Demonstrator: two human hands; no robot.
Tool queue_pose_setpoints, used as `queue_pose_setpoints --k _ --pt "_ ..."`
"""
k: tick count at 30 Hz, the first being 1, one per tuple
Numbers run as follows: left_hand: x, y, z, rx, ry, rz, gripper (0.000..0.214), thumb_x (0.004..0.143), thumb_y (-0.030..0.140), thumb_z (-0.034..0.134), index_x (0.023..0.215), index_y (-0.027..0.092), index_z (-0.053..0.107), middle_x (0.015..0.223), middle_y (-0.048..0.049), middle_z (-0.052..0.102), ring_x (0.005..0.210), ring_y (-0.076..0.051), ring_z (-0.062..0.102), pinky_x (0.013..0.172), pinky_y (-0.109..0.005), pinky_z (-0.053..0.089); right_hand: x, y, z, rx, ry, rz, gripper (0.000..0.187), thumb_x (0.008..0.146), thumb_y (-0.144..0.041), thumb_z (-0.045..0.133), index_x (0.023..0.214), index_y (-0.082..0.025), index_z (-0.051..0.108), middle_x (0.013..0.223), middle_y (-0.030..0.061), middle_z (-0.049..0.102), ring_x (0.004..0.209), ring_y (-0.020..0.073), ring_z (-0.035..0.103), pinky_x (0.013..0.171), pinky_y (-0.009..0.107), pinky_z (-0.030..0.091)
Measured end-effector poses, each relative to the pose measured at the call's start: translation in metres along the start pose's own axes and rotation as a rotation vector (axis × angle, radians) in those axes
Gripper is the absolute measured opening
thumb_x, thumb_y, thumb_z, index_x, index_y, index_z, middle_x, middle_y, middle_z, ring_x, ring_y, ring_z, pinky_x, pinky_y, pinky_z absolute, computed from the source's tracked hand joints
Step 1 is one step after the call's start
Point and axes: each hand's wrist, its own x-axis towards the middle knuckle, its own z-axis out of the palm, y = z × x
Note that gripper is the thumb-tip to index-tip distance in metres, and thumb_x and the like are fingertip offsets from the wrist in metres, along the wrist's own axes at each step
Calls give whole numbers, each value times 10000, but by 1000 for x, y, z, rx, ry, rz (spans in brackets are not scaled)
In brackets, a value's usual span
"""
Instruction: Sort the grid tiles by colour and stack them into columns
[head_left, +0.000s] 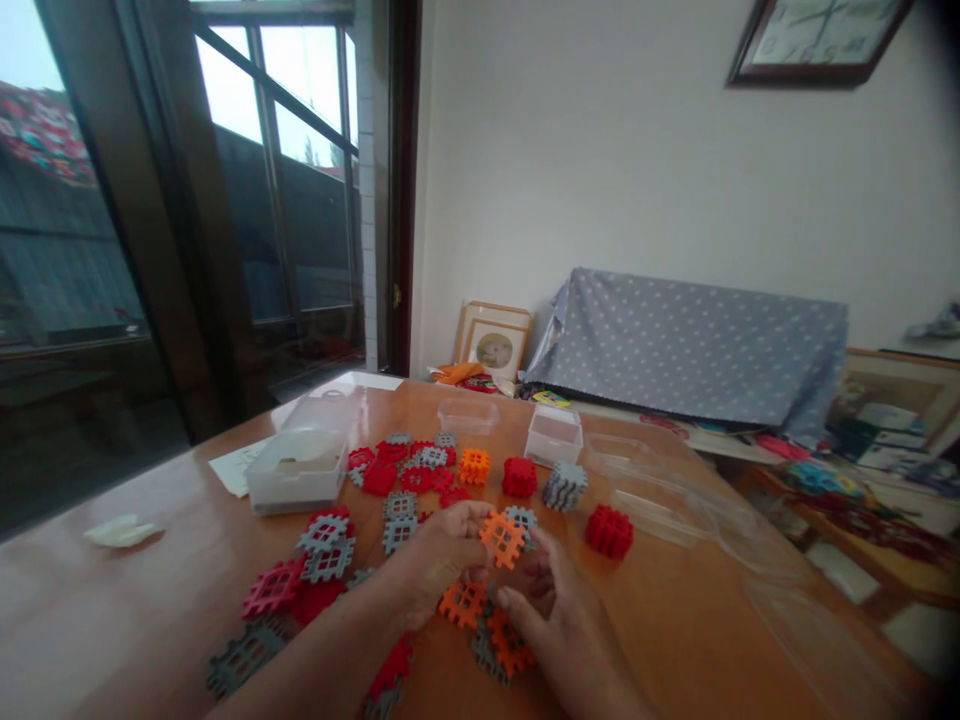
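Above the middle of the table, my left hand point(444, 555) pinches an orange interlocking square tile point(502, 540) with toothed edges and window-like holes. My right hand point(559, 605) is just to its right, thumb and fingers apart, with nothing visible between them. Behind the held tile a grey tile point(521, 518) shows in part. Below the hands lie another orange tile point(463, 603), a further orange tile point(510, 645) partly covered by my right thumb, and a dark grey tile point(489, 652). Loose red and grey tiles point(274, 587) spread to the left, some hidden by my left forearm.
Beyond the hands stand an orange stack point(474, 466), red stacks point(520, 478) point(609, 531) and a grey stack point(565, 486). A white box point(296, 475) is at left, a smaller white box point(553, 436) at the back. Clear plastic containers point(660, 510) line the right side.
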Motion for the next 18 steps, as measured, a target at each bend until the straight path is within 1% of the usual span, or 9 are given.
queue_pose_setpoints --k 3,5,9,12,14,16,18 --pt "1 -6 4 10 -49 -8 573 690 101 636 1252 161 541 1010 -62 687 806 -156 645 668 -261 473 1 -1 0 26 20 -27 605 826 -379 672 1392 -264 495 1086 66 693 884 225 683 778 347 558" --pt "3 -10 4 25 -60 -7 582 694 103 653 1261 166 539 1011 -64 692 799 -157 652 663 -258 473 3 -1 -1 20 36 -56 545 826 -358 669 1347 -269 535 1053 57 699 853 217 680 752 339 560" --pt "2 -12 5 40 -95 -3 545 714 111 653 1245 170 549 948 -49 694 731 -134 642 652 -249 471 4 -3 -4 -19 52 -103 535 806 -320 684 1321 -267 548 1067 52 700 849 213 677 753 339 561" --pt "-1 -7 5 42 -137 -12 506 729 133 650 1225 168 554 999 -61 689 769 -143 653 687 -262 488 5 -4 -7 -55 45 -127 508 802 -305 686 1293 -269 559 1083 48 698 873 210 674 776 339 555" --pt "-2 -3 2 58 -123 -25 502 756 178 653 1246 170 543 1019 -63 670 831 -166 662 735 -291 508 6 -5 -9 -73 53 -131 497 797 -311 689 1275 -262 563 1067 45 699 876 211 669 783 343 549" --pt "-2 2 -4 99 -62 -16 521 785 246 660 1282 174 522 1035 -66 657 898 -189 662 777 -314 514 8 -5 -11 -84 76 -115 507 796 -324 685 1280 -251 551 1061 46 698 866 209 664 777 345 544" --pt "1 5 -13 156 6 8 522 809 313 652 1291 169 513 1032 -70 660 922 -195 654 788 -312 503 9 -5 -13 -91 93 -85 515 805 -333 676 1293 -249 535 1071 47 695 844 202 659 758 341 540"
